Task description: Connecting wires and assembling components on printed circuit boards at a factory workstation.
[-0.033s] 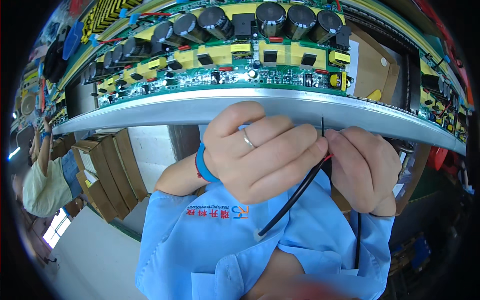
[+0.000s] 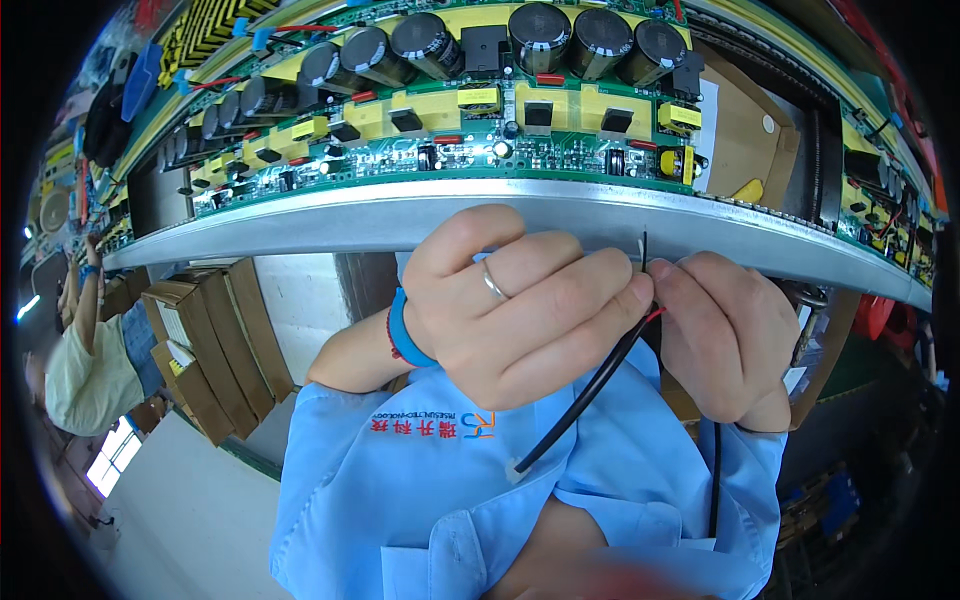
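Note:
My left hand (image 2: 525, 310), with a ring and a blue wristband, is closed in a pinch on a black cable (image 2: 585, 396). That cable slants down toward my chest and ends in a whitish tip (image 2: 515, 470). Pressed close beside it, my right hand (image 2: 728, 340) has thumb and forefinger pinched at the thin wires at the cable's end. A black wire (image 2: 645, 245) sticks up above the fingertips. Below them a short red wire (image 2: 655, 313) shows. The exact grip points are hidden behind the fingers. Another black cable length (image 2: 716, 480) hangs below my right wrist.
Just beyond my hands runs a grey metal rail (image 2: 400, 222). Behind it stands a long green circuit board (image 2: 385, 165) with large black capacitors (image 2: 540, 38). A cardboard box (image 2: 755, 130) lies at the back right. Cartons (image 2: 225, 340) and another person (image 2: 95, 375) are at left.
A small pale tip now shows beside the upright black wire. Both hands keep nearly the same place and grip.

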Available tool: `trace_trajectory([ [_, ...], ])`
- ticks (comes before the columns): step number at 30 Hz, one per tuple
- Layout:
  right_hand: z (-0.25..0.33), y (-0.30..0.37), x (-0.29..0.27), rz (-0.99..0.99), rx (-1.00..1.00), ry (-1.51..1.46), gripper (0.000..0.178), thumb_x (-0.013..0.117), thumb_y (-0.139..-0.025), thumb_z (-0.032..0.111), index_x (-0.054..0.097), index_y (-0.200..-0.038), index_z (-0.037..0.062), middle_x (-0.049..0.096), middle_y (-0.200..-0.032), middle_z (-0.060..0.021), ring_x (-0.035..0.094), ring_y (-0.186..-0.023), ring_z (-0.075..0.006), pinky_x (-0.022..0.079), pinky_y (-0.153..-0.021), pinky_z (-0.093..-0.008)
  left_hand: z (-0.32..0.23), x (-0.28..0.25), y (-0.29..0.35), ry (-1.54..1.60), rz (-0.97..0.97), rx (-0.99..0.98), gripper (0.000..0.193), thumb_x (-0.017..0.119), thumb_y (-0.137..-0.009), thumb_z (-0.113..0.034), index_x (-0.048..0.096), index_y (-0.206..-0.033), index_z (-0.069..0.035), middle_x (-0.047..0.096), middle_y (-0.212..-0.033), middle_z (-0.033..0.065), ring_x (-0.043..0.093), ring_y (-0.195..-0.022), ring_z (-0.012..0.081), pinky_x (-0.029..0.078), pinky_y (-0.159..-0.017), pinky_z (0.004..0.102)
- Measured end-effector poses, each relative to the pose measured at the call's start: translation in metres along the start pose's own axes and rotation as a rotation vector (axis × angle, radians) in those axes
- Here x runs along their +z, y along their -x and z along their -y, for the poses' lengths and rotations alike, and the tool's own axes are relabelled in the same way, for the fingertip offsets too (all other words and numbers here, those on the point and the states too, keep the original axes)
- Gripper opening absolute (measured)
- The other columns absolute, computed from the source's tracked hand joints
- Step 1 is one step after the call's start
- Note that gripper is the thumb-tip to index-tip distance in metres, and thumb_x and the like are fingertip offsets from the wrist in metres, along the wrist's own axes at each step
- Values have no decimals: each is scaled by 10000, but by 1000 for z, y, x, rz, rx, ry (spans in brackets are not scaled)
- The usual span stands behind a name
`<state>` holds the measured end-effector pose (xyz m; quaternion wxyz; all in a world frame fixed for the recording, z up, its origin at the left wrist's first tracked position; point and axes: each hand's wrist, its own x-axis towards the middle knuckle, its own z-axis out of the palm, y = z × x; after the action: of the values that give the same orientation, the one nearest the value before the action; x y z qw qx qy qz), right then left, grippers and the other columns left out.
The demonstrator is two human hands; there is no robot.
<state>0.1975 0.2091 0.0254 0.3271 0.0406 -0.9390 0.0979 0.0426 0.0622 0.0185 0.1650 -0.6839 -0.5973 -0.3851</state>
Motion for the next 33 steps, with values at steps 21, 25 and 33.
trace_trajectory([
  [21, -32, 5, 32, 41, -3, 1, 189, 718, -728, 55, 726, -915, 29, 656, -882, -101, 502, -497, -90, 324, -405, -200, 13, 24, 8, -71, 197, -175, 204, 680, -714, -137, 690, -889, -33, 718, -953, 125, 505, -555, 77, 312, -555, 224],
  [25, -30, 6, 33, 38, 19, 7, 196, 723, -727, 44, 726, -922, 25, 664, -883, -107, 514, -502, -93, 328, -406, -196, 13, 19, 3, -51, 244, -175, 211, 721, -748, -132, 694, -919, -10, 727, -939, 136, 524, -541, 64, 317, -560, 220],
  [33, -30, 6, 34, 59, 28, -3, 181, 719, -735, 36, 721, -916, 19, 678, -885, -120, 535, -508, -97, 350, -402, -193, 14, 23, 3, -51, 219, -174, 193, 718, -740, -148, 700, -880, -17, 728, -906, 122, 512, -524, 66, 315, -549, 227],
])
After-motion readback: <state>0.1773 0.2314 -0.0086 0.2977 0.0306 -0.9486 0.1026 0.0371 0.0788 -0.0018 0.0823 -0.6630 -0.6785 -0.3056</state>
